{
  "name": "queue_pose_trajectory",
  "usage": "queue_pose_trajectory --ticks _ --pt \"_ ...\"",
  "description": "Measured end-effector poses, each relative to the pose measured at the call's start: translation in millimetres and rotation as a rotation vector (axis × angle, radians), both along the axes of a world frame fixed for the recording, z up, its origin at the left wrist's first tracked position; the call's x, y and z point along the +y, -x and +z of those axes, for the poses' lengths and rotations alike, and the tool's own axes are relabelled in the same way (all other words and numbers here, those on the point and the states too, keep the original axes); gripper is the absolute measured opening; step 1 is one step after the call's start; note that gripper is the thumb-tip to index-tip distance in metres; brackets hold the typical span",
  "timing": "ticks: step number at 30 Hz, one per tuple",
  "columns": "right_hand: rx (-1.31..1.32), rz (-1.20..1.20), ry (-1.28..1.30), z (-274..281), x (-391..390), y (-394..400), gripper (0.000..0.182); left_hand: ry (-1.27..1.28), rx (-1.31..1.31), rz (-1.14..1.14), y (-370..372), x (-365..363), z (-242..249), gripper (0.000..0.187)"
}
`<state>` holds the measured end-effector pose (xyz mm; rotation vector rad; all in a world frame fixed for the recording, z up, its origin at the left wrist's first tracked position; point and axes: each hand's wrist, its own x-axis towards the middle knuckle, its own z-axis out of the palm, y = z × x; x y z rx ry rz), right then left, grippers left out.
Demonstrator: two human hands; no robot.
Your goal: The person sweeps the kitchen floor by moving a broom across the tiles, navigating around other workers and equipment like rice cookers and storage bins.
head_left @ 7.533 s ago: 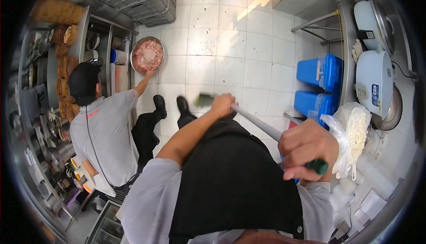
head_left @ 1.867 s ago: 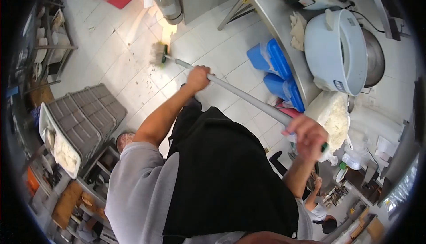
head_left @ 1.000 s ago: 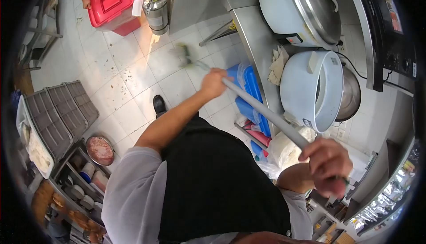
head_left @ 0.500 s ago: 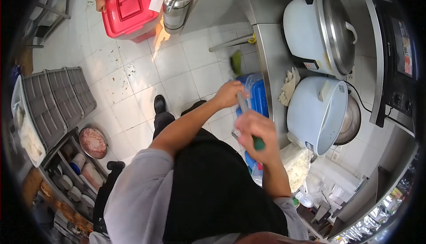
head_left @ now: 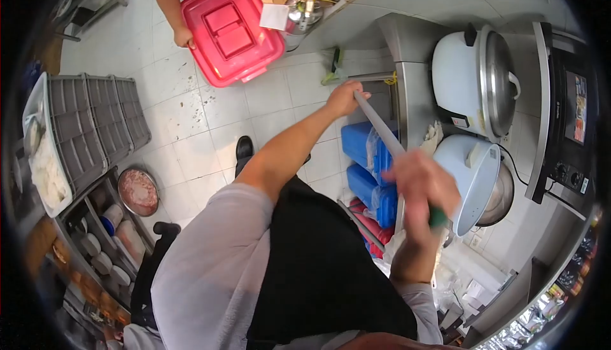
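Note:
My left hand (head_left: 344, 98) is closed round the grey handle of a broom (head_left: 380, 123). Further up the same handle, at its green-tipped end, my right hand (head_left: 423, 188) is wrapped round it and smeared by motion. The handle slants between my two hands. Past my left hand, near the floor by the steel counter's leg, a blurred green broom head (head_left: 335, 62) shows. Blue-lidded bins (head_left: 366, 146) sit under the counter, just below the handle.
A co-worker's hands (head_left: 184, 37) hold a red-lidded container (head_left: 232, 32) ahead. Debris dots the tiled floor (head_left: 184, 111). A grey crate (head_left: 95, 127) and a bowl of pinkish food (head_left: 138, 192) stand at left. Big cookers (head_left: 468, 83) sit on the steel counter (head_left: 417, 95) at right.
Both my hands have moved right with the broom, the left one also forward, and more handle shows between them. The red-lidded container has shifted right in view, and both co-worker's hands now show.

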<state>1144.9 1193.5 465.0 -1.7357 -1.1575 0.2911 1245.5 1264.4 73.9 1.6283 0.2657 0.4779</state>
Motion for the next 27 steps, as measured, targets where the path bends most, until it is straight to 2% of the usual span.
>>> queue_pose_trajectory --ticks 1,3,6,8,10,12,17,21,23,27 --pt "0.068 -0.014 0.023 -23 8 -12 0.048 -0.001 0.007 0.004 14 0 -26 0.028" --pt "0.156 0.021 -0.040 -38 1 -12 0.045 -0.262 0.120 -0.002 42 18 -65 0.033" --pt "0.299 0.047 -0.131 -24 -15 7 0.048 -0.279 0.232 0.052 117 45 -16 0.037" --pt "0.426 0.227 -0.087 -10 -24 15 0.054 -0.263 0.281 0.069 164 45 -11 0.036" --pt "0.412 0.201 -0.113 -3 -26 30 0.057 -0.256 0.321 0.090 193 37 -3 0.035" --pt "0.344 0.417 0.011 8 -28 45 0.056 -0.217 0.276 0.067 219 26 1 0.034" --pt "0.460 0.333 -0.140 4 -33 83 0.056 -0.302 0.286 0.079 285 40 1 0.032" --pt "0.416 0.458 -0.114 4 -41 131 0.051 -0.313 0.314 0.124 338 38 8 0.032" --pt "0.381 0.473 -0.144 2 -55 153 0.053 -0.305 0.365 0.150 361 33 11 0.028" --pt "0.332 0.471 -0.197 -6 -98 200 0.051 -0.346 0.306 0.183 403 11 12 0.028"
